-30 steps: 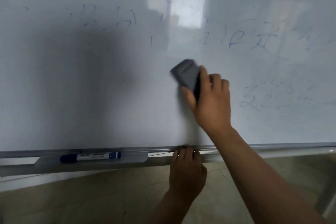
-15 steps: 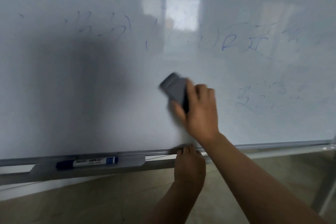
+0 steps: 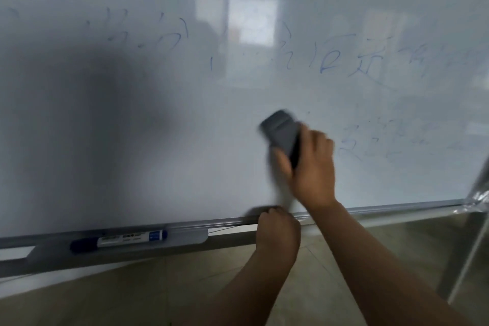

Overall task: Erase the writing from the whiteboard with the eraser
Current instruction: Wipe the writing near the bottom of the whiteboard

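The right hand point(image 3: 312, 167) is gripping the grey eraser point(image 3: 281, 131) and pressing it on the whiteboard point(image 3: 132, 127), low and near the middle. The left hand point(image 3: 277, 230) is holding the board's bottom edge. The job looks partly done: faint blue writing point(image 3: 344, 61) is showing above and to the right. A blue marker point(image 3: 119, 240) is lying in the tray point(image 3: 190, 237). Tan floor point(image 3: 105, 296) is showing below.

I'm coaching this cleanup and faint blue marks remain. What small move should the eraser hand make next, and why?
Probably sweep the eraser, held by the right hand, rightward over the faint blue writing just beside it; that patch is nearest.
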`<state>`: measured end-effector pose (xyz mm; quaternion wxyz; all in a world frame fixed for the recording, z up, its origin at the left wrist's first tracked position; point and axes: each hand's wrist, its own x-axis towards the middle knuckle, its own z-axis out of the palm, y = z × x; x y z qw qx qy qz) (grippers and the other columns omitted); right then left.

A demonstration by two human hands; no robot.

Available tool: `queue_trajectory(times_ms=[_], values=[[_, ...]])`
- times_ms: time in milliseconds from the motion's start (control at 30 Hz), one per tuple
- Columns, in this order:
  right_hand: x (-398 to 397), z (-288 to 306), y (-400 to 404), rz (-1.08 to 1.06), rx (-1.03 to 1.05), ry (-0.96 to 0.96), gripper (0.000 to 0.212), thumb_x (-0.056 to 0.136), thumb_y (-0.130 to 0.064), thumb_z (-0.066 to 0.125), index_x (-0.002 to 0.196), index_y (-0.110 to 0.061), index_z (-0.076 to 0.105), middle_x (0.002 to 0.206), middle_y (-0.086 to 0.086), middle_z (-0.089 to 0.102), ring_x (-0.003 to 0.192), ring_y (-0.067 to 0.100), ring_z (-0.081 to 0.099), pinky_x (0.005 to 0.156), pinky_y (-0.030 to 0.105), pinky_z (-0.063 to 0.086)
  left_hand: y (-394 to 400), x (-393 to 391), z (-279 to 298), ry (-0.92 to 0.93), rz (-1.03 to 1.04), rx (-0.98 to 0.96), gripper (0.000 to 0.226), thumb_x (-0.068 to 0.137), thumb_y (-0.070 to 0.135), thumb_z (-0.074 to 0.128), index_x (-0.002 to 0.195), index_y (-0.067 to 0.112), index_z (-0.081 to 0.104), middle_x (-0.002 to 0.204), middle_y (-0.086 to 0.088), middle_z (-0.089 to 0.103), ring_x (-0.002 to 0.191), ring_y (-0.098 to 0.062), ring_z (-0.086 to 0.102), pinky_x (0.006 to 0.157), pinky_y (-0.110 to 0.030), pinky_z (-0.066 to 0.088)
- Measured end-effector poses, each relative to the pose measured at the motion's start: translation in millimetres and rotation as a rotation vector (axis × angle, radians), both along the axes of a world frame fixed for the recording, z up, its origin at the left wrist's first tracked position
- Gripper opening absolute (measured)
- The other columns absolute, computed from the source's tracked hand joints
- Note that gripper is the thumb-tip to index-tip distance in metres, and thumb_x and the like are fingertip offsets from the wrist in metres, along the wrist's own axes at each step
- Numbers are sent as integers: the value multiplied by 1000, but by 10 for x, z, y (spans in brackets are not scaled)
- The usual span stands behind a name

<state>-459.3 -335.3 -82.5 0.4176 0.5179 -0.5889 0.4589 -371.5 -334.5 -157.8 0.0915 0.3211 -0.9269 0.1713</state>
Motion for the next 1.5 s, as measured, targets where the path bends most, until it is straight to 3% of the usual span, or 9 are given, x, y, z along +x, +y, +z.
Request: queue_trajectory(times_ms=[100,300,467,600,800,967,1100,1267,1500], values=[[40,117,13,30,-135,-569,66,92,-50,55,136,-2,43,116,21,48,104,36,45,81,48,47,13,-14,23,-34,33,30,27,91,0,49,116,-3,58,112,-20,57,102,-31,56,73,-35,38],[-98,-149,44,-66,129,302,61,93,-47,56,132,-1,44,110,21,57,93,32,48,73,39,47,-48,44,-27,18,25,106,23,76,19,69,94,6,71,91,-14,65,83,-26,62,67,-30,46],[-15,-89,38,-60,-106,-600,62,94,-47,54,135,-3,40,118,18,46,105,32,45,80,48,50,-106,-18,-155,107,24,-5,31,92,13,49,119,1,57,112,-18,57,101,-29,54,80,-36,44],[-133,-286,53,-121,142,159,62,95,-47,53,129,4,44,110,23,56,93,35,50,74,39,45,-128,14,-167,136,-10,-29,27,86,18,54,108,6,65,102,-14,62,92,-27,58,71,-34,43],[-125,-172,54,-130,-79,-532,58,95,-46,51,130,-1,40,115,15,45,106,32,44,84,48,47,-207,-37,-262,226,-86,-14,37,90,24,50,118,1,55,110,-17,56,100,-30,52,84,-38,42],[-362,-252,131,-179,200,153,64,98,-46,48,132,8,39,114,28,54,96,38,48,81,43,43,-282,52,-405,455,-181,-12,29,75,35,52,83,10,64,79,-10,57,74,-27,53,68,-39,43],[-364,-157,3,-139,-212,-653,59,97,-43,46,136,0,37,123,21,46,112,34,44,93,47,41,-408,85,-606,623,-246,-219,19,77,29,53,80,11,57,79,-11,52,73,-29,47,67,-40,31],[-556,-457,-32,-198,100,267,67,97,-47,48,138,4,36,112,27,55,94,38,49,82,44,42,-485,-29,-648,747,-168,-318,17,78,25,50,71,10,55,74,-12,51,71,-30,46,66,-40,30],[-697,-594,-172,-124,37,180,67,98,-46,47,139,5,34,111,26,55,95,36,49,81,43,43,-330,-412,-706,623,-148,-207,24,72,29,55,81,7,62,86,-12,57,80,-30,51,70,-39,37]])
